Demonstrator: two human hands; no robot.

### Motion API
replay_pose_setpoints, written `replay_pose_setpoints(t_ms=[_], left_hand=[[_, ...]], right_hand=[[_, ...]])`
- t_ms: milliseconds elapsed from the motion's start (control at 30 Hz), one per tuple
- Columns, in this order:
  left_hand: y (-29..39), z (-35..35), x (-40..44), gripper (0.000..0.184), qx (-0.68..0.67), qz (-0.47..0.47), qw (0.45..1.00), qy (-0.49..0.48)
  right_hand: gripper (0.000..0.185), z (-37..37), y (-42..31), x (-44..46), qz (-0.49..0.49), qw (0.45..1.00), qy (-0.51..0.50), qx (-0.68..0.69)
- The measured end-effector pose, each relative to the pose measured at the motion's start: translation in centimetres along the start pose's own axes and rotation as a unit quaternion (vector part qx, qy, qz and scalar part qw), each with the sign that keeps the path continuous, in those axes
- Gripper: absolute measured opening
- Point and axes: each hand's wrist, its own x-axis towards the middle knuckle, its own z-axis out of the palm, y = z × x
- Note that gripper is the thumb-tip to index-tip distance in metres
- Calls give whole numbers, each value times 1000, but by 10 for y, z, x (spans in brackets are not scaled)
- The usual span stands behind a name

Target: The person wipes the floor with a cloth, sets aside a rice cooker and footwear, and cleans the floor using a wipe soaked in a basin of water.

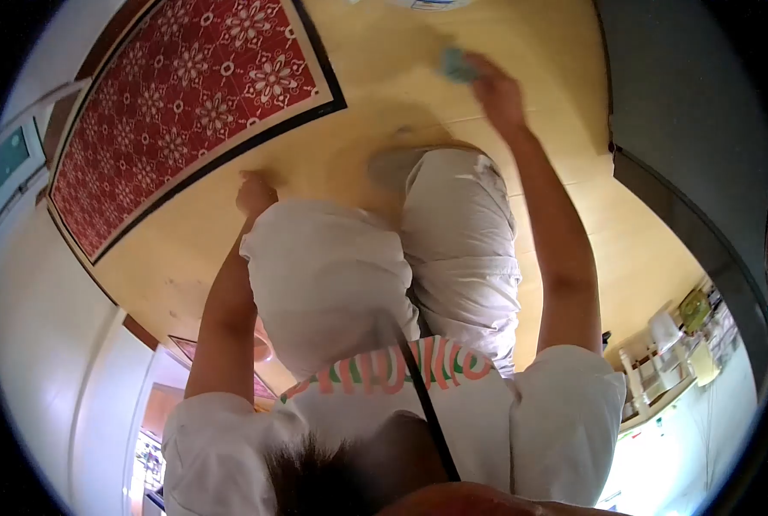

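Blue-green cloth [458, 65]: your right hand [494, 88] is pinching it, probably wiping floor [384, 52]; left hand [256, 195], fingers unclear; next stroke is requiring pressure.

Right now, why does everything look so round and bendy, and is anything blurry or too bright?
Head view: a circular picture with black corners, the red rug bowing along its edge, probably from a wide lens; head view: the right hand and the bluish-green cloth look blurry, with soft shadow on the yellow floor beside them; head view: the lower right glares white.
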Motion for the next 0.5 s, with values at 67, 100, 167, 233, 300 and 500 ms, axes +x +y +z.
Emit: replay_pose_setpoints(t_ms=[67,100,167,233,300,500], left_hand=[[6,24,13,53,30,-19,998,45],[7,39,20,56,44,-28,995,89],[7,56,30,62,56,-29,988,143],[6,65,34,70,53,-17,985,163],[8,56,28,68,41,-16,990,135],[10,62,40,69,16,-41,994,97]], right_hand=[[42,-36,3,16,124,986,72,-85],[46,-33,12,20,120,984,72,-112],[52,-18,24,26,129,969,44,-208],[57,4,36,23,78,967,6,-244],[56,20,13,16,49,970,-69,-229],[51,94,-39,-24,-118,966,-184,-136]])
